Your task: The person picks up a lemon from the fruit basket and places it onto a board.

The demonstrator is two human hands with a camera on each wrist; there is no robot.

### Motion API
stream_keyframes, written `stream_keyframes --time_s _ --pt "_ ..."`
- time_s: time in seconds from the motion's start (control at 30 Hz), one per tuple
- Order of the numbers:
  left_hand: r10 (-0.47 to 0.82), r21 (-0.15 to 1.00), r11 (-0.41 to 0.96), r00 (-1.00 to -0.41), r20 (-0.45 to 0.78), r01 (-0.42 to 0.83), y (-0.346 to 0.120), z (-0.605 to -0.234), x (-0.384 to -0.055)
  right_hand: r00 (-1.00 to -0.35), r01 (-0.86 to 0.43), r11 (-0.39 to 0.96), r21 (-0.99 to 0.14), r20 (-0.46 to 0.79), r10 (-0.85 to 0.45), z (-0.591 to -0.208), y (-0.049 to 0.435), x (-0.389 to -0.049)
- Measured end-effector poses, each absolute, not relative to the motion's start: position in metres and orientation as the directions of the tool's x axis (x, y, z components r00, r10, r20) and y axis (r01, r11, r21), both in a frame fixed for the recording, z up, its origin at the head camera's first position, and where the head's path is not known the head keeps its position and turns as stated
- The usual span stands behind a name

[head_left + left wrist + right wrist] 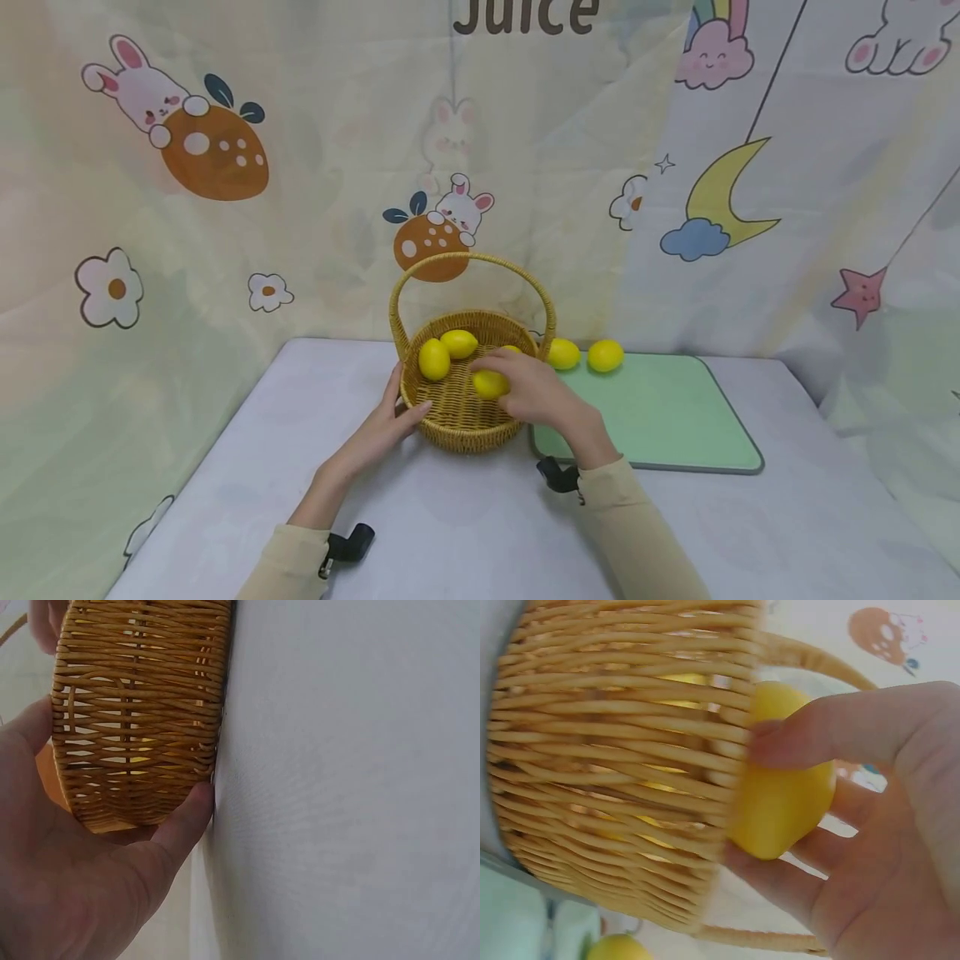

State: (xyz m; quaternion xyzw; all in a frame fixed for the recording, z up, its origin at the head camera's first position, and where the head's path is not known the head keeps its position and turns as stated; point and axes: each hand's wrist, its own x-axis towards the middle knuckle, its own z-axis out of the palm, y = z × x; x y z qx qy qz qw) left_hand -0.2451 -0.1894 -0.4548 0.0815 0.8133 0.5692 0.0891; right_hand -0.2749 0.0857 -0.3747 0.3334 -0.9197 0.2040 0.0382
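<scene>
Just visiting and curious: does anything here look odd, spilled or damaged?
Nothing stands out. The basket stands upright, fingers of the right hand hold a lemon, and two other lemons sit at the green board's far edge, no damage showing.

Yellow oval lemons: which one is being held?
The yellow oval lemon at the mouth of the round golden-brown wicker basket, pinched by the bare right hand; no hand holds the other lemons in plain view.

L hand (86,874) holding wicker bskt (142,712), white tbl (345,780)
</scene>
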Motion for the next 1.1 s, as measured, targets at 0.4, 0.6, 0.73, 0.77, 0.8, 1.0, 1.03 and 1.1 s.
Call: stream_keyframes --time_s 0.4,0.6,0.73,0.77,0.8,1.0,1.03,1.1 --pt "0.229 0.937 0.348 -0.972 -0.062 0.022 -0.189 -0.455 -0.244 -0.766 -0.643 0.661 -0.388 0.301 -0.568 -0.341 0.107 -0.26" --pt "0.223 0.937 0.349 -0.973 -0.059 0.023 -0.189 -0.455 -0.245 -0.759 -0.651 0.634 -0.417 0.342 -0.554 -0.33 0.116 -0.256" --pt "0.223 0.937 0.349 -0.973 -0.058 0.024 -0.189 -0.455 -0.245 -0.759 -0.651 0.624 -0.433 0.356 -0.545 -0.327 0.123 -0.255" --pt "0.225 0.937 0.349 -0.973 -0.058 0.025 -0.189 -0.455 -0.245 -0.761 -0.649 0.619 -0.442 0.358 -0.541 -0.326 0.126 -0.255" --pt "0.227 0.937 0.349 -0.972 -0.058 0.025 -0.189 -0.455 -0.245 -0.757 -0.653 0.609 -0.45 0.369 -0.54 -0.325 0.128 -0.255" --pt "0.227 0.939 0.344 -0.972 -0.059 0.023 -0.189 -0.457 -0.246 -0.736 -0.677 0.568 -0.467 0.425 -0.527 -0.322 0.143 -0.258" --pt "0.227 0.939 0.344 -0.972 -0.06 0.022 -0.189 -0.457 -0.246 -0.74 -0.672 0.57 -0.473 0.424 -0.522 -0.322 0.145 -0.259" --pt "0.228 0.938 0.345 -0.972 -0.06 0.023 -0.189 -0.457 -0.246 -0.747 -0.665 0.57 -0.483 0.418 -0.517 -0.322 0.149 -0.261"
